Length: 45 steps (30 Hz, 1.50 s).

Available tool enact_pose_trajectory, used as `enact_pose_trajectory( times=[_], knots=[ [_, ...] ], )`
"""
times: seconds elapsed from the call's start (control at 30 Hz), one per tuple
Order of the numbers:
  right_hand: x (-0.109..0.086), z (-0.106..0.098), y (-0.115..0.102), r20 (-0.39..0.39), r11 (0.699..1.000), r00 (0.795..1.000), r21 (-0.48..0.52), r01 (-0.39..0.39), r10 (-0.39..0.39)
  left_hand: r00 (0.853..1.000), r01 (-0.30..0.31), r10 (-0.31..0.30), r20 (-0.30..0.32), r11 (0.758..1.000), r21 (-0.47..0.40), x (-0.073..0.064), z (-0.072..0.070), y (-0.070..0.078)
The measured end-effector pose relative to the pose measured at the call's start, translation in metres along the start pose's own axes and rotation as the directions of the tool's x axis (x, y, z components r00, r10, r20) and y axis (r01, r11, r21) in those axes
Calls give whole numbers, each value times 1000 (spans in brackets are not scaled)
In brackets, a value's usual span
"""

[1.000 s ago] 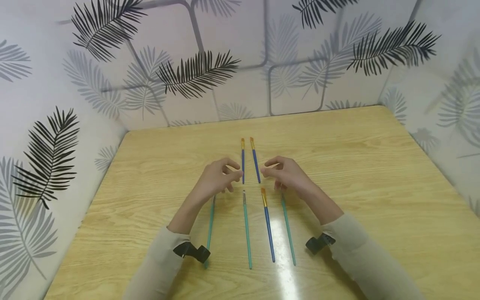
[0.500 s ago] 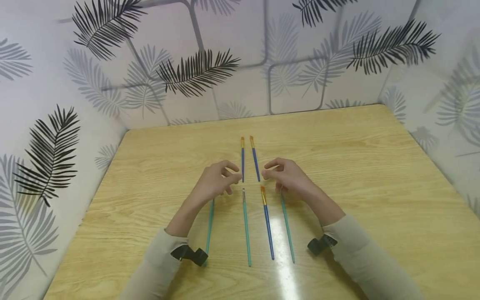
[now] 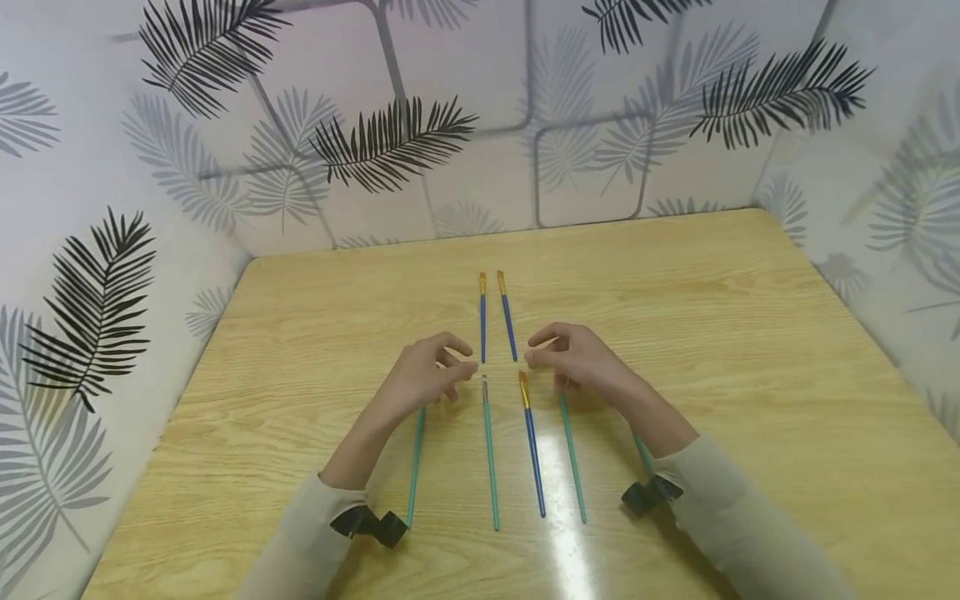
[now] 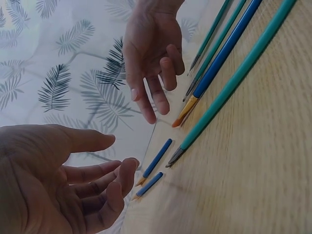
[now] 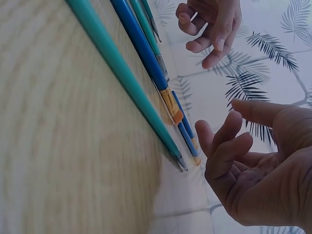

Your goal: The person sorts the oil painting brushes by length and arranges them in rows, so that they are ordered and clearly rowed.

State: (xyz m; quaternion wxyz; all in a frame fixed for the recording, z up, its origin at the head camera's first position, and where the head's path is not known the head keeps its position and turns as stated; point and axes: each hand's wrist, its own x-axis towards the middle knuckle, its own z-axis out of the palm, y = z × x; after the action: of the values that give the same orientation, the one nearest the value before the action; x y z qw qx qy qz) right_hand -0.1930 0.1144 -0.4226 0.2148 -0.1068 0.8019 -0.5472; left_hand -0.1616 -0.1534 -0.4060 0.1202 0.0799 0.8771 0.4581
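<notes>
Slim teal and blue paintbrushes (image 3: pixel 532 442) are being left flat in rows on the wooden table (image 3: pixel 750 350), flanked by the loosely curled, empty left hand (image 3: pixel 423 375) and right hand (image 3: pixel 577 360).

You are looking at a light yellow-brown wooden table (image 3: pixel 712 350). Near you are lying teal paintbrushes (image 3: pixel 489 458) and one blue paintbrush (image 3: pixel 533 450) showing an orange tip. Two more blue brushes (image 3: pixel 495 321) are lying farther away. The white walls (image 3: pixel 465 108) are showing black and grey leaves.
</notes>
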Motion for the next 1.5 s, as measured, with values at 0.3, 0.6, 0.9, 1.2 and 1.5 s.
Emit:
enact_pose_trajectory(
  times=[0.3, 0.6, 0.9, 1.2, 1.5],
  knots=[
    [-8, -2, 4, 9, 1000, 1000, 8, -10, 10, 1000, 2, -2, -1, 1000, -10, -9, -4, -2],
    [-14, -1, 8, 7, 999, 1000, 27, -19, 19, 1000, 4, -4, 28, 1000, 4, -10, 5, -3],
    [-25, 7, 9, 36, 1000, 999, 2, -17, 17, 997, 57, -57, 43, 998, -5, -14, 13, -4],
    [-31, 13, 11, 38, 1000, 999, -17, -17, 18, 990, 110, -112, 88, 993, 32, -17, 22, -2],
    [-35, 20, 14, 71, 1000, 997, -12, 0, 1, 986, 115, -123, 109, 991, 73, -18, 30, -4]
  ],
)
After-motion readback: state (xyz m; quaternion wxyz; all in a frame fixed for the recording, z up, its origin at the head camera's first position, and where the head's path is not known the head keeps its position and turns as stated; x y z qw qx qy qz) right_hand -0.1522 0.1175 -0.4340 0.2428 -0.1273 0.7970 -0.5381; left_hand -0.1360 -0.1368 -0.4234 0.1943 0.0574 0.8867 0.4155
